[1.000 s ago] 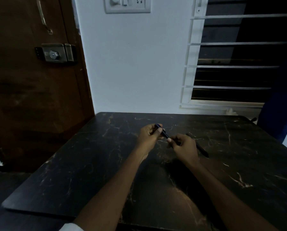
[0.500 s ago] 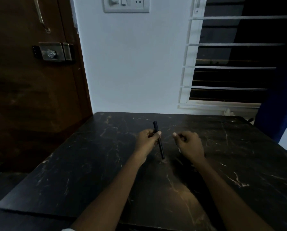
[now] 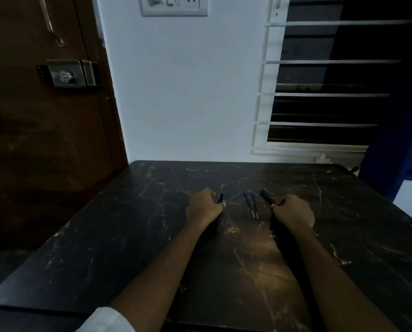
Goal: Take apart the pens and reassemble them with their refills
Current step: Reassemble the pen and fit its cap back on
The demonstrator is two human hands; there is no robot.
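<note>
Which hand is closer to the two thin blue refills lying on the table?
Right. The right hand sits just right of the refills; the left hand is farther off, to their left.

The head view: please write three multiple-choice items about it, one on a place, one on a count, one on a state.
1. Where do the thin blue refills lie?
A. on the table between the two hands
B. at the table's near edge
C. on the window sill

2. How many refills lie loose on the table?
A. none
B. two
C. five

3. What does the left hand do?
A. lies flat and open
B. points at the door
C. holds a dark pen part

Answers:
1 A, they lie between the left hand and the right hand.
2 B, two thin sticks lie side by side.
3 C, its fingers are closed around the part.
</note>
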